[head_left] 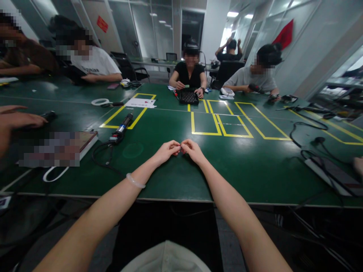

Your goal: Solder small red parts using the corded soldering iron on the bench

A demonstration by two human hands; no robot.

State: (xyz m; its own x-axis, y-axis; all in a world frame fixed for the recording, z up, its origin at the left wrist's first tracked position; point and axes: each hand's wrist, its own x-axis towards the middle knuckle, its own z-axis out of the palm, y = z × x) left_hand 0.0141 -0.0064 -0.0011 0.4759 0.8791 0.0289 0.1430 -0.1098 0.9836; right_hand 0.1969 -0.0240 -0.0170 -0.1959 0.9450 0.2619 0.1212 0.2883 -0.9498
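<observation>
The person's two hands (167, 152) (193, 149) meet above one table (167, 124), one cylindrical device (123, 126) nearby.

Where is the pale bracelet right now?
In the head view, the pale bracelet is left of centre, around the left forearm behind the left hand, appearing just above the green table's near edge.

Glass partitions (147, 28) across upper left; ceiling lights (233, 14) glowing upper right of centre. Black office chair (231, 70) below them. Glossy green surface (255, 166) spans mid-frame.
</observation>
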